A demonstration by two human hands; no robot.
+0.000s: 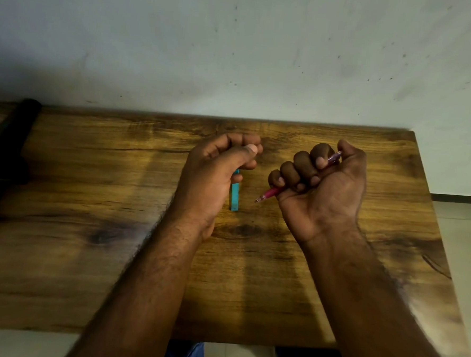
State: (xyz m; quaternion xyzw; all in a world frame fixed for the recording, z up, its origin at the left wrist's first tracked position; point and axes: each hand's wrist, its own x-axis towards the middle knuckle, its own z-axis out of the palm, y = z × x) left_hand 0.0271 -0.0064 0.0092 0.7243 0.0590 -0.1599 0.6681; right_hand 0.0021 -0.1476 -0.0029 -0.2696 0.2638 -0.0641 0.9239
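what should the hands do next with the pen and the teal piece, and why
Probably bring the two hands together. The right hand grips the pink pen, its tip bare and pointing toward the left hand, which holds the teal piece, seemingly a cap, upright above the wooden table. A gap separates them; the tip and the piece are not lined up.

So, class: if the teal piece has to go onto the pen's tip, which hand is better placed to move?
Probably the left hand: it grips the teal piece, free end down, beside the pen tip held by the right hand.
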